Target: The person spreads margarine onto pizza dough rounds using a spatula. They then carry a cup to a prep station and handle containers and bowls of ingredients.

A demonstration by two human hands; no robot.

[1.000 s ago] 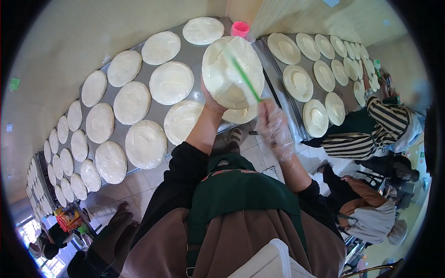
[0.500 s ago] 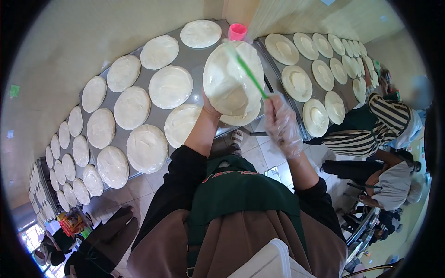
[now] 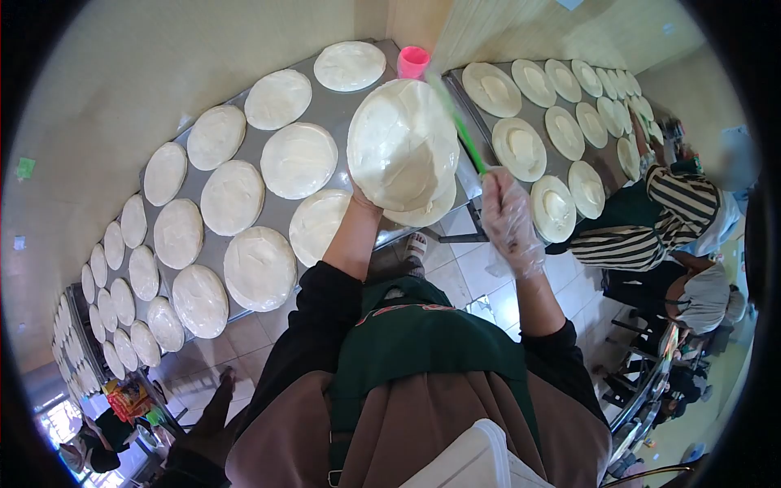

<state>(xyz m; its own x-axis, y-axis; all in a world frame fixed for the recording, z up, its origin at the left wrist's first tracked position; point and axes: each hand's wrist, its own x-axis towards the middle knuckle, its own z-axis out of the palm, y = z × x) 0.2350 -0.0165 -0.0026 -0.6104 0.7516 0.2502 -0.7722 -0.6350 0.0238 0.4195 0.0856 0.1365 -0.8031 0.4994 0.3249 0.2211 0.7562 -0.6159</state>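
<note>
Swung rightward since the earlier frame, the green-handled tool [image 3: 469, 146] now has its blurred head by the one-o'clock edge of the cream-coated round [image 3: 399, 130] rather than over its face. Nearest, a white container [image 3: 460, 459] juts in at six o'clock, below the green apron [image 3: 431, 333]. Taking directions from that apron, the right hand [image 3: 511, 215], in a clear plastic glove, is at one o'clock, closed round the tool's handle. At eleven, the left hand [image 3: 362, 193] supports the round from beneath; its fingers are hidden, so their spread cannot be told. The round itself is held up at twelve o'clock, above the metal table [image 3: 333, 107], where rows of coated rounds [image 3: 232, 198] run toward ten. Farther off, a pink cup [image 3: 413, 62] stands at twelve; at one, a second tray [image 3: 604, 159] bears more rounds; at two is a person in stripes [image 3: 683, 207].
</note>
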